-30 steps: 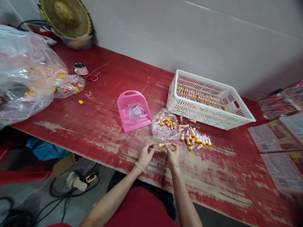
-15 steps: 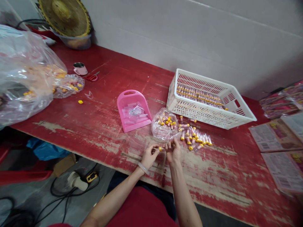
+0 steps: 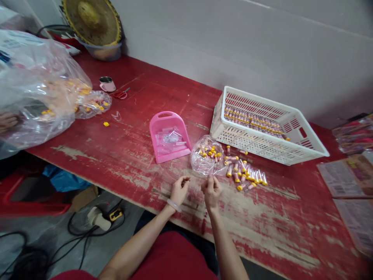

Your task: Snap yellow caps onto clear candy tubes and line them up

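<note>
Clear plastic of a big bag [image 3: 35, 93] bulges at the left of the red desk [image 3: 122, 155], a pink scoop [image 3: 170, 136] further along. Near the front edge, the left hand [image 3: 179, 189] curls loosely, fingertips nearly pinched; whether it holds anything I cannot tell. Beside it the right hand [image 3: 212, 190] is closed, pinching something too small to make out. Just beyond lie a small bag [image 3: 207, 160], loose tubes [image 3: 246, 174] and a white basket [image 3: 268, 149].

Packing workshop: worn red workbench [image 3: 122, 128]
</note>
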Demonstrator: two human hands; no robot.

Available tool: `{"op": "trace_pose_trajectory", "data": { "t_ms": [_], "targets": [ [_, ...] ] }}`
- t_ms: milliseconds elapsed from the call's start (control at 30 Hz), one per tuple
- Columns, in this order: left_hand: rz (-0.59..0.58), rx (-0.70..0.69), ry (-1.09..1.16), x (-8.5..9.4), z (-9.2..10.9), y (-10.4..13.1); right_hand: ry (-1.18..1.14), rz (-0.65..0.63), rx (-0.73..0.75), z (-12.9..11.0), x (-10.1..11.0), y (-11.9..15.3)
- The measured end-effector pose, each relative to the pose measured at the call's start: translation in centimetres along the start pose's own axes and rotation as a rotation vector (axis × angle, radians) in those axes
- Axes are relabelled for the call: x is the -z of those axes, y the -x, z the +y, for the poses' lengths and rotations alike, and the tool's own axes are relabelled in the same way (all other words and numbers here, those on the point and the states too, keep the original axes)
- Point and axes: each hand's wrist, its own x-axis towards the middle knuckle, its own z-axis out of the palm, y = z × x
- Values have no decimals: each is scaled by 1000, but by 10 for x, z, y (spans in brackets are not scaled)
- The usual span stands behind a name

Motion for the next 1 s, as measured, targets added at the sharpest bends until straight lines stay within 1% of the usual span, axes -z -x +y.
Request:
{"op": "trace_pose_trajectory", "data": {
  "t_ms": [67, 133, 233, 267, 333, 400, 467, 633, 733, 767, 833, 933, 1000],
  "targets": [
    [1, 4, -3, -1, 0, 0, -74, 40, -57, 1, -4, -2],
    [-6, -4, 0, -2, 1, 1, -210, 61, -190, 3, -6, -8],
    [-36, -3, 9, -3, 2, 4, -502, -4, -404, 2, 1, -18],
    [-58, 4, 9, -3, 2, 6, -581, -25, -442, 0, 6, -20],
    [-123, 20, 14, -5, 4, 10, -689, -51, -471, -5, 16, -23],
    [-199, 25, 32, -9, 8, 14, -733, -61, -469, -10, 23, -22],
    [-242, 22, 55, -13, 13, 19, -739, -68, -456, -14, 27, -21],
    [-252, 16, 101, -18, 24, 26, -738, -79, -420, -19, 29, -21],
    [-263, 19, 128, -20, 23, 26, -727, -97, -417, -26, 27, -19],
    [-256, 24, 129, -21, 20, 26, -714, -96, -414, -29, 25, -18],
    [-195, 46, 114, -20, 14, 21, -656, -72, -373, -36, 21, -15],
    [-44, 97, 99, -12, 3, 11, -486, 0, -210, -40, 14, -11],
    [5, 117, 101, -5, 0, 4, -361, 34, -101, -37, 8, -9]
  ]
}}
